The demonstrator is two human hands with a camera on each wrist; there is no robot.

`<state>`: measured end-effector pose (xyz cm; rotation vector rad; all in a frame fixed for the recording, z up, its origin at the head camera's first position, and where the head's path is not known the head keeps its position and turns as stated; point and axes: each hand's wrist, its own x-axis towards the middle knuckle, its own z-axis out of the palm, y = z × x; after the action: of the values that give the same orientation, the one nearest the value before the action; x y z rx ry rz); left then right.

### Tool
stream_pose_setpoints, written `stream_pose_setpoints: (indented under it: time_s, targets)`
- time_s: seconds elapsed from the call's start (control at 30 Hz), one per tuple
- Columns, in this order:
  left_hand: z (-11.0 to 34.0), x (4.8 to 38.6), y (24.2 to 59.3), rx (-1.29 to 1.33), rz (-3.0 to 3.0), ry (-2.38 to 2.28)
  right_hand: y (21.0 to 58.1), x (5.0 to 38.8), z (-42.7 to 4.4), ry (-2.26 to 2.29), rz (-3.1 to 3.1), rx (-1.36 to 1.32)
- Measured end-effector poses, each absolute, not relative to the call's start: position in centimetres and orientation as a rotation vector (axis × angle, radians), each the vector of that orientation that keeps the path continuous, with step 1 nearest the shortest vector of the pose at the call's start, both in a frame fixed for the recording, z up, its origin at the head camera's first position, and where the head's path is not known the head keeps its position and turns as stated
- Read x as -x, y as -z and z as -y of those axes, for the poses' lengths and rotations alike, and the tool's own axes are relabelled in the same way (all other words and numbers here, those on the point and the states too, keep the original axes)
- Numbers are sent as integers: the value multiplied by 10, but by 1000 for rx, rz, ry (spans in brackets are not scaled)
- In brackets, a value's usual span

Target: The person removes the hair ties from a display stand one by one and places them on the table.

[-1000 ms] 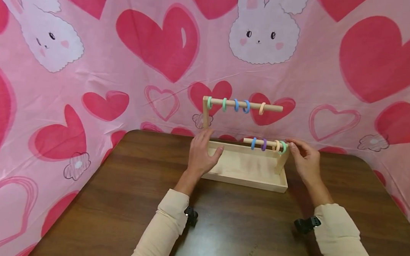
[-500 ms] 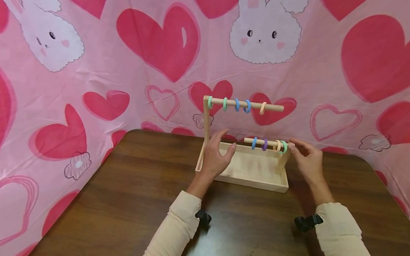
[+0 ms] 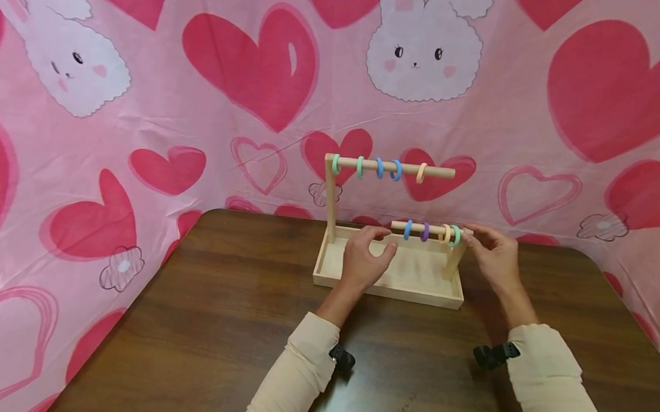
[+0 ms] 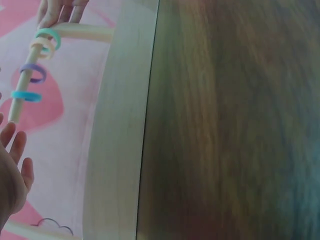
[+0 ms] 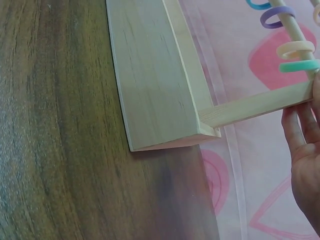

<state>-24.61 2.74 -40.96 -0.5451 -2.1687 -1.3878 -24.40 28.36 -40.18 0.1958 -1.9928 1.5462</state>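
A light wooden stand has a tray base [image 3: 414,296], a tall post [image 3: 331,200] at left and a short post [image 3: 453,263] at right. My right hand [image 3: 496,259] grips the short post's top, thumb in front and fingers behind. From that post a lower rod [image 3: 400,225] runs left, bearing a blue ring [image 3: 407,230], a purple ring [image 3: 425,231], a peach ring [image 3: 445,234] and a green ring [image 3: 454,236]. My left hand [image 3: 363,256], fingers spread and holding nothing, hovers over the tray near the rod's free end; in the left wrist view its fingertips [image 4: 9,131] lie close to that end.
The upper rod [image 3: 439,172] carries two green rings, two blue rings and a peach ring [image 3: 421,173]. The stand rests on a brown wooden table [image 3: 237,306]. A pink cloth with hearts and rabbits [image 3: 218,115] hangs behind.
My left hand has moved right, from beside the tall post to near the lower rod's free end. My right hand stays at the short post. The rings keep their places.
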Motion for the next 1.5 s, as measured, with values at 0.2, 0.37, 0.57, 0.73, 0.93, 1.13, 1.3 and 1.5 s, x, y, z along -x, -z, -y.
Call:
stream_pose_setpoints:
  time_s: [0.2, 0.37, 0.57, 0.73, 0.93, 1.13, 1.3, 1.5]
  targets:
    - [-38, 247, 412, 499, 2169, 1423, 402, 245, -284, -1559, 1945, -212]
    - [-45, 248, 415, 467, 2155, 1456, 403, 245, -284, -1588, 1890, -213]
    - [-53, 248, 417, 436, 2134, 1442, 404, 245, -284, -1653, 1794, -255]
    - [-58, 249, 418, 431, 2095, 1429, 403, 246, -283, -1643, 1794, -278]
    - [-64, 251, 420, 407, 2017, 1624, 403, 246, -282, -1634, 1812, -266]
    - [-67, 250, 421, 336, 2036, 1767, 405, 242, -278, -1629, 1851, -223]
    - [-68, 252, 420, 383, 2024, 1762, 405, 243, -277, -1669, 1805, -241]
    - [-71, 254, 417, 403, 2009, 1766, 405, 244, -277, -1684, 1808, -201]
